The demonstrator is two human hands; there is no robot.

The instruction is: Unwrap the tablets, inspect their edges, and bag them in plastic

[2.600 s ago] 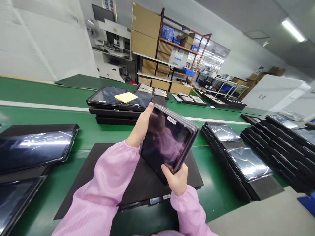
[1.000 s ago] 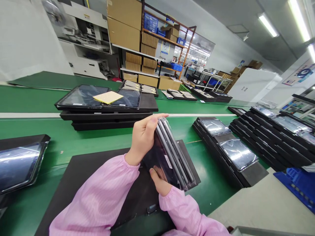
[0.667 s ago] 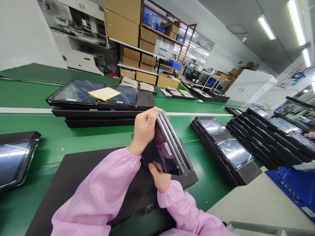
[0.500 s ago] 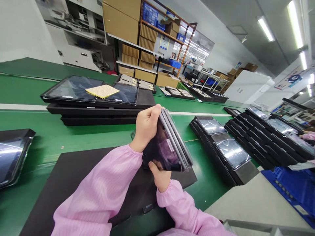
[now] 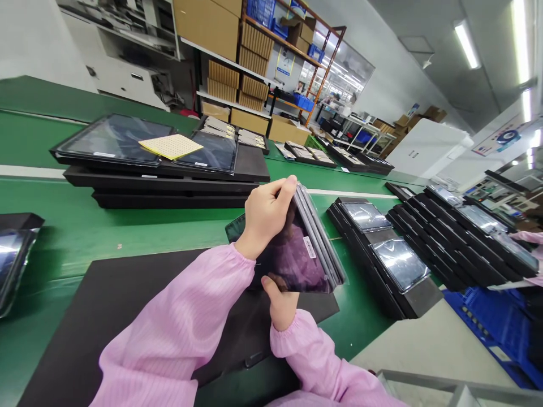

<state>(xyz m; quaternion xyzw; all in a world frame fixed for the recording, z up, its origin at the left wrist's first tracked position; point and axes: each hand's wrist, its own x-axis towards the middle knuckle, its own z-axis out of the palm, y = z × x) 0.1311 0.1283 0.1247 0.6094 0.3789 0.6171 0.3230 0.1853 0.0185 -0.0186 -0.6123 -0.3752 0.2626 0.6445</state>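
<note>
Green counter (image 5: 369, 294); black tray (image 5: 127, 282) along its near edge; tilted stack of wrapped screens (image 5: 292, 265) above, being squared up, I'd say; left hand (image 5: 268, 216) fingers wrapped round its top, right hand (image 5: 282, 305) pinching below; lowering it would need levelling

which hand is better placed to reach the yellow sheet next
Likely the left hand: it is nearer the yellow sheet; the right hand sits lower and farther. Both grip the stack of screens.
</note>
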